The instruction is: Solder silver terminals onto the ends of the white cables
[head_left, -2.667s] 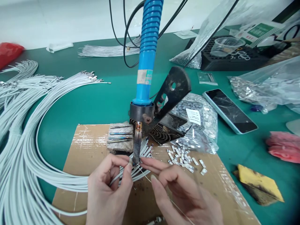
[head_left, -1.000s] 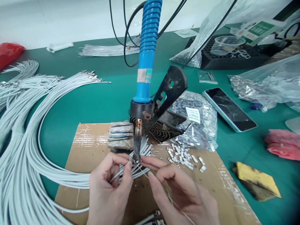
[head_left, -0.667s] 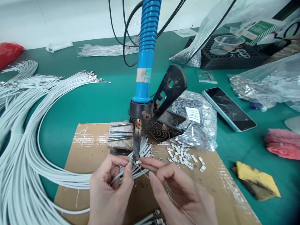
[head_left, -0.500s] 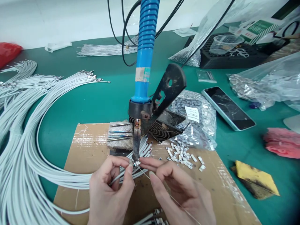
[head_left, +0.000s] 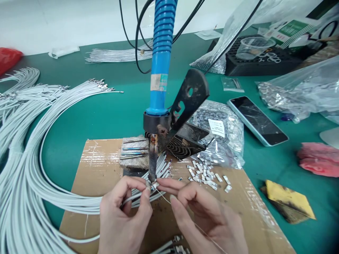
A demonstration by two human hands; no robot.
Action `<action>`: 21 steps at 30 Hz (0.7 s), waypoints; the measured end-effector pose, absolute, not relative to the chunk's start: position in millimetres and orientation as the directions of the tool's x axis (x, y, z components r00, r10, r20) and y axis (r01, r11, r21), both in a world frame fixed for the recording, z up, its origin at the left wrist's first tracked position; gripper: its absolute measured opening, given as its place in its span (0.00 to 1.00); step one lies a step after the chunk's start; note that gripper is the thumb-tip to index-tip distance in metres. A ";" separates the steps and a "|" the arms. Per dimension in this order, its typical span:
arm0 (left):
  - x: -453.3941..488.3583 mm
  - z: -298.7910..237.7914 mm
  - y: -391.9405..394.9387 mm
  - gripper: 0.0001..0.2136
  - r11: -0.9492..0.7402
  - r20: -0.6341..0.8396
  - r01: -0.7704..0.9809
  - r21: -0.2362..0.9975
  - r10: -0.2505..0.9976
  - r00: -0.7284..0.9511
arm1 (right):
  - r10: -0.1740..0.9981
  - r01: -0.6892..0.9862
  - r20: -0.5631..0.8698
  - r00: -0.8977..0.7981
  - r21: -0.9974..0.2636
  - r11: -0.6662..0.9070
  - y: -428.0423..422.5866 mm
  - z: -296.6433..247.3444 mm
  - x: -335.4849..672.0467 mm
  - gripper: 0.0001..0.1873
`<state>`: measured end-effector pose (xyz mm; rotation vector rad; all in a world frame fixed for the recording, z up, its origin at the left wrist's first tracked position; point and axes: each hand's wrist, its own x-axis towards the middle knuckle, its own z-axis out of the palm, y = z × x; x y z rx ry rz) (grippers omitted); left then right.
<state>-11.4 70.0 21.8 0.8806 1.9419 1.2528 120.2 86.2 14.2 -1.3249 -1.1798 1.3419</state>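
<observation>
Left hand [head_left: 123,213]: thumb and forefinger pinched on a white cable [head_left: 129,198], its end at the soldering iron [head_left: 159,83].
Right hand [head_left: 208,211]: fingertips narrowed beside the iron's tip; a thin wire [head_left: 162,196] passes behind the thumb; cannot tell whether it is gripped.
Metal terminal [head_left: 155,184]: one, small, between the hands, under the tip; contact partly hidden.
Heat stage, as judged: soldering the cable end; the next move calls for steadiness, with skin off the hot barrel.
Loose terminals [head_left: 205,174]: scattered on the cardboard [head_left: 102,155], beyond the right hand.
Cable bundle [head_left: 53,180]: crowds the left side.
Open room: cardboard to the right, up to its slanting edge; green surface [head_left: 124,116] beyond.
</observation>
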 end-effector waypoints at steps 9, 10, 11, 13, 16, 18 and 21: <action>-13.8 12.3 65.2 0.04 0.322 -0.183 0.187 0.928 0.831 -0.525 | 0.987 0.058 -0.159 -0.035 -0.986 -0.157 87.7 17.4 123.7 0.14; -14.3 11.9 65.3 0.04 0.320 -0.177 0.195 0.927 0.832 -0.525 | 0.986 0.052 -0.161 -0.036 -0.986 -0.159 87.7 17.2 123.7 0.14; -14.7 12.0 65.5 0.04 0.318 -0.170 0.202 0.927 0.832 -0.529 | 0.986 0.042 -0.162 -0.036 -0.986 -0.161 87.8 17.0 123.5 0.14; -15.3 13.3 66.5 0.04 0.312 -0.161 0.203 0.928 0.829 -0.536 | 0.987 0.027 -0.159 -0.036 -0.987 -0.159 87.7 16.9 122.7 0.14; -15.2 16.8 68.2 0.05 0.310 -0.174 0.173 0.935 0.825 -0.538 | 0.987 0.023 -0.155 -0.032 -0.988 -0.154 87.7 17.2 121.4 0.14; -14.4 19.2 69.3 0.04 0.309 -0.183 0.151 0.939 0.821 -0.540 | 0.987 0.026 -0.159 -0.032 -0.987 -0.158 87.8 17.1 121.1 0.14; -12.7 22.2 70.9 0.04 0.303 -0.187 0.126 0.945 0.813 -0.552 | 0.988 0.030 -0.151 -0.032 -0.988 -0.150 88.1 15.9 121.4 0.14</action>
